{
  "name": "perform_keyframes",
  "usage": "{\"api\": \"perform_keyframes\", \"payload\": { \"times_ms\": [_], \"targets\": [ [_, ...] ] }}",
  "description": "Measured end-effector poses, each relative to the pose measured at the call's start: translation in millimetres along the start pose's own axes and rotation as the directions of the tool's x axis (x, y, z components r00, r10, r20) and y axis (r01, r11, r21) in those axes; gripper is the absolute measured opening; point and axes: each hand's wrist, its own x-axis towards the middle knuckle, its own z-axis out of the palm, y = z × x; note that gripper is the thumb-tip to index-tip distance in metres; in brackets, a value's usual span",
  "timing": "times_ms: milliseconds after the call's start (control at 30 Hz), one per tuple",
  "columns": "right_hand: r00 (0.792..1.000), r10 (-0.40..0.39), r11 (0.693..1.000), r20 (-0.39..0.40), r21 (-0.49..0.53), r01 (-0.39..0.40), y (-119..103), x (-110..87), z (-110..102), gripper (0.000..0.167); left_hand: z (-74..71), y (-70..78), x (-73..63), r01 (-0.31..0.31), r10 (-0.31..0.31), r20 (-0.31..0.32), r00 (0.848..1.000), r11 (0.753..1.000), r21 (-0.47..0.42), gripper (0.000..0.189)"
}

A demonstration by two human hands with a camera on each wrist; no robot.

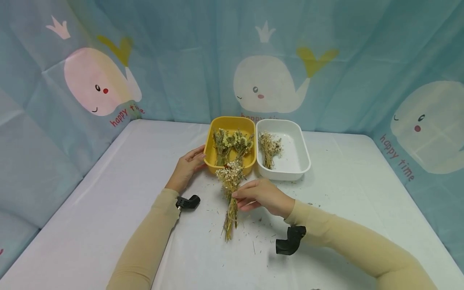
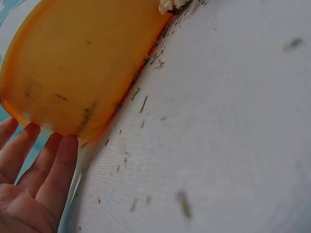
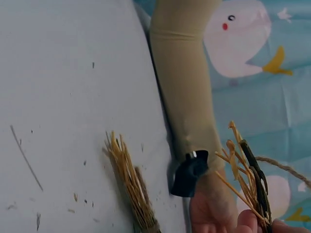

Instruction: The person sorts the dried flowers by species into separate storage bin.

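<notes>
My right hand [image 1: 266, 195] pinches a bunch of dried flowers [image 1: 235, 168] by its stems, between thumb and fingers. Those stems [image 3: 252, 187] stick up from the fingertips in the right wrist view, a strand of twine trailing off. A second tied bunch [image 3: 131, 189] lies on the table beneath; in the head view the two overlap. My left hand [image 1: 185, 169] rests its fairly straight fingers against the outer left side of the yellow bin [image 1: 207, 151]. From the left wrist, the fingertips [image 2: 68, 145] touch the bin's lower wall. Inside the bin lie yellowish dried bunches [image 1: 232, 145].
A white bin [image 1: 295, 161] stands right beside the yellow one, with a pale dried bunch [image 1: 269, 149] along its left side. Bits of stem and petal litter the white table [image 1: 344, 193]. A blue whale-print curtain [image 1: 203, 60] encloses the back and sides.
</notes>
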Motion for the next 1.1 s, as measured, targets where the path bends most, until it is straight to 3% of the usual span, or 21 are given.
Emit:
{"api": "perform_keyframes", "payload": {
  "times_ms": [533, 867, 1100],
  "targets": [
    [1.000, -0.006, 1.000, -0.016, 0.006, 0.006, -5, -15.9, -32, 0.038, -1.5, 1.0, -0.9, 0.016, -0.017, 0.014, 1.000, 1.000, 0.016, 0.053],
    [0.999, 0.046, 0.998, 0.029, 0.050, -0.047, -1, -20.7, -37, 0.010, -0.6, 2.9, 0.6, 0.017, -0.017, 0.006, 1.000, 1.000, 0.002, 0.053],
    [0.996, 0.077, 0.992, 0.044, 0.096, -0.081, 3, -22.4, -38, 0.005, -0.2, 3.1, 0.6, 0.037, -0.037, -0.006, 0.999, 0.999, -0.002, 0.053]
  ]
}}
